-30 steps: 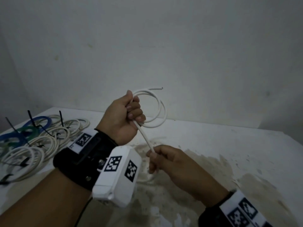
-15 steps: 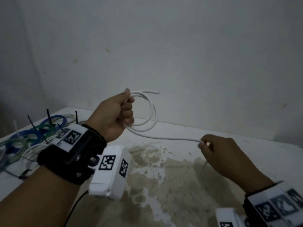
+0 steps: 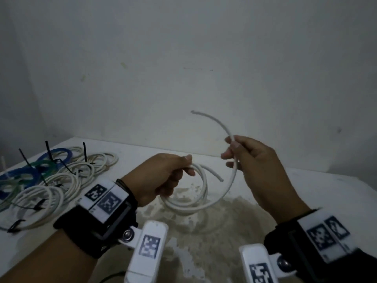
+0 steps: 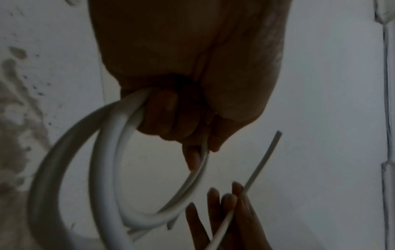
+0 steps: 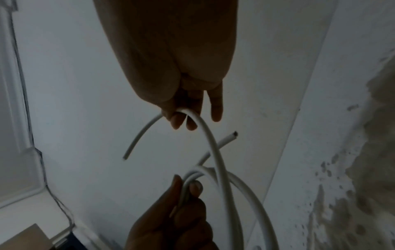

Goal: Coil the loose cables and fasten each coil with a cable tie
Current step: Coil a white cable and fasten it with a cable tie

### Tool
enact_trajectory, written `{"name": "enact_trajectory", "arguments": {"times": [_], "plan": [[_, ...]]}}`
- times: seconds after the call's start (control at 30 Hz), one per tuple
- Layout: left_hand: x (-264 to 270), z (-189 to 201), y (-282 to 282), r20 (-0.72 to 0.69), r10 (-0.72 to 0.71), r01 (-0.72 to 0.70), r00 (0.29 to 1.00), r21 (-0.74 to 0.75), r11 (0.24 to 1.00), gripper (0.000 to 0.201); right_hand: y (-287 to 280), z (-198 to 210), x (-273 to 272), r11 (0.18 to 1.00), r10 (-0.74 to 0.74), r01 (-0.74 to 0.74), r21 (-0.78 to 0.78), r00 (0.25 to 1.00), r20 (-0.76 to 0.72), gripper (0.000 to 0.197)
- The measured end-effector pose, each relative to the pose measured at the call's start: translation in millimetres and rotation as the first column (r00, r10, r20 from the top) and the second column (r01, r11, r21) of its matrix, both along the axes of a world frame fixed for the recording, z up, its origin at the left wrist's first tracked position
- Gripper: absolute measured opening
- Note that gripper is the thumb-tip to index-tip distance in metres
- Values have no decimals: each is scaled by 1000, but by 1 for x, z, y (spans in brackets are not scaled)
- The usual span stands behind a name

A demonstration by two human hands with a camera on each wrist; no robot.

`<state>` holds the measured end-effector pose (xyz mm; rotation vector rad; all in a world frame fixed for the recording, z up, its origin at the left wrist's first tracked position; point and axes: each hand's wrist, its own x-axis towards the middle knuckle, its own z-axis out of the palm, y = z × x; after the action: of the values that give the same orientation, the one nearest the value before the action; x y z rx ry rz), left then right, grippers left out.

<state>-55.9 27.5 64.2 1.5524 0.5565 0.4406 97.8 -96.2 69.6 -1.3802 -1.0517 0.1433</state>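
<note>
— Since half a second ago, right hand (image 3: 257, 162) has swung up and inward, bending the tail into an arc?

— Yes. It pinches the smooth round white cable (image 3: 228, 186) between thumb and fingertips, cut end curving above. Left hand (image 3: 163, 176) clenches the loops, held above the table (image 3: 306, 184).

— Surface?

— White top, mottled with a brownish stain; plain matte wall (image 3: 183, 58) behind. Tied coils (image 3: 51, 186), white, blue, green, lie at the left with black cable ties (image 3: 84, 152) sticking up.
</note>
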Motion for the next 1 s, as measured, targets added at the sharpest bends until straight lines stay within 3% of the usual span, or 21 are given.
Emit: {"name": "enact_trajectory", "arguments": {"times": [0.23,0.4,0.5,0.6,0.7,0.87,1.0], "plan": [[12,1,-14,-43,-96,97,994,31,995,31,7,-12,-15,975,136,-143,-170,989,-52,17],[14,1,-18,22,-126,127,992,-91,988,35,6,-15,-22,966,182,-189,-176,982,-55,19],[18,-3,-20,53,-44,46,998,-41,998,51,6,-19,-23,960,200,-203,-191,979,-35,25],[21,-6,-21,116,36,-31,993,-45,999,45,4,-22,-21,943,214,-245,-227,965,-151,16],[22,-8,-21,139,30,-20,990,-67,998,43,-4,-22,-19,912,238,-255,-321,967,-92,27],[25,-9,-22,218,21,5,976,-120,993,39,-8,-26,-19,938,233,-291,-186,931,-283,31],[28,-12,-22,314,-5,93,949,-266,959,30,-9,-31,-16,948,262,-308,-83,900,-347,28]]}}
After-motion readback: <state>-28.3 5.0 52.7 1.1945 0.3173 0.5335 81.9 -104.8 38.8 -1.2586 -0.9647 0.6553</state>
